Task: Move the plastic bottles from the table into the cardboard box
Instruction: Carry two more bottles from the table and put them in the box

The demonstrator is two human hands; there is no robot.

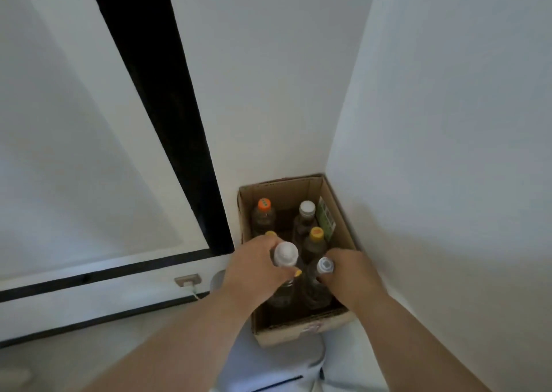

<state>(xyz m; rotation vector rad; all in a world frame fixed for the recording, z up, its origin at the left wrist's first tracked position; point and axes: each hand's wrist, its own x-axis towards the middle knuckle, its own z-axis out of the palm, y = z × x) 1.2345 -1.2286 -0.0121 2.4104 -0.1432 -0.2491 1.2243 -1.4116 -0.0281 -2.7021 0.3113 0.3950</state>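
Both grips are holding bottles by the neck: left hand [254,269] lowering a white-capped bottle [286,254], right hand [346,275] another [324,265], into the cardboard box [301,330] at 6 o'clock; four bottles are already standing inside, and no worktop is showing.

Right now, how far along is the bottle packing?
Well along, it seems. Three capped bottles already stand in the box: orange cap, white cap, yellow cap. Another yellow cap peeks out behind the left hand. In hand: the left hand grips a white-capped bottle, the right hand a second one, both lowered into the near end. The table is out of view, so what remains can't be told.
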